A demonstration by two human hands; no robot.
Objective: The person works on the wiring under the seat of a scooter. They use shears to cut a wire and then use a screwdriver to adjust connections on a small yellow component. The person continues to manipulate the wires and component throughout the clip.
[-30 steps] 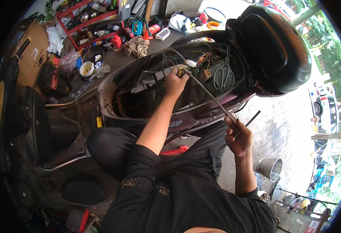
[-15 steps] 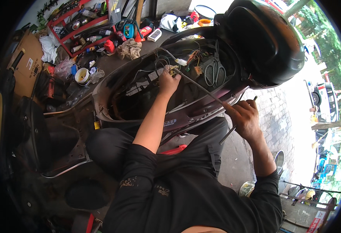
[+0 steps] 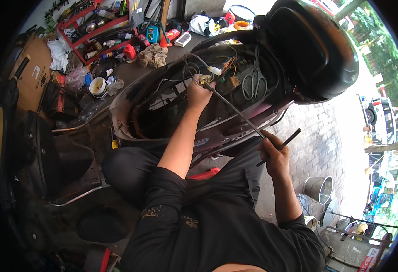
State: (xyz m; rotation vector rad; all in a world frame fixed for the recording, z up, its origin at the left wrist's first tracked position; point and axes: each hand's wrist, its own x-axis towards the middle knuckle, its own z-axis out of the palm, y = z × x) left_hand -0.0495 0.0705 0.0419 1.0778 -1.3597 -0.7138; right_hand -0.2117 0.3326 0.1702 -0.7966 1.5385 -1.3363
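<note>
My right hand [image 3: 275, 156] is closed around the crossbar of a long T-handle wrench [image 3: 237, 112]. The shaft slants up and left into the open body of a dark maroon scooter [image 3: 235, 131]. At its far tip my left hand [image 3: 200, 95] pinches a small brass-coloured metal part [image 3: 204, 79]; where the wrench tip meets it is partly hidden by the fingers. Loose wires and a white connector [image 3: 215, 70] lie just beyond that hand. Scissors with large grey loops [image 3: 254, 86] rest inside the body, to the right of the wires.
A black top box [image 3: 314, 50] stands at the scooter's rear. Beyond the scooter are a red rack [image 3: 79, 43] of bottles, a rag [image 3: 153, 55] and a white tub [image 3: 98, 87]. A metal bucket [image 3: 319, 189] lies on its side at right. My knees are against the scooter's near side.
My right hand has shifted down and slightly left, its grip turned, and the wrench's crossbar has rotated to a flatter slant. My left hand stays at the brass-coloured part.
</note>
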